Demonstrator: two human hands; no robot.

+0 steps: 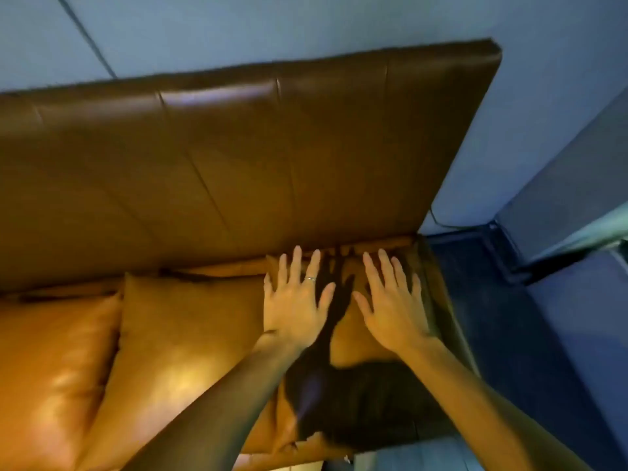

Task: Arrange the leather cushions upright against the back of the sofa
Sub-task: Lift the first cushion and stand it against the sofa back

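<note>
A tan leather sofa fills the view, its tall back panel smooth, dark brown in the shade and crossed by stitched seams. The back's top edge carries a glossy highlight.

Both hands are spread flat with fingers splayed, gripping nothing. The left hand, a thin ring on one finger, and the right hand lie side by side, palms down, at the right end of the seat, fingertips reaching the crease where the seat meets the back. Whether they press on a cushion or on the seat itself cannot be told; the surface under them is the same orange-tan leather, and a dark shadow falls between and below the hands.

Just left of the left hand a plump leather cushion lies on the seat, soft-cornered and shiny, its top edge near the foot of the back panel, leaning rather than upright. A second cushion sits beside it toward the left edge of the seat, touching it along one side.

Behind the sofa is a blue-grey wall; dark floor shows past the sofa's right edge.
</note>
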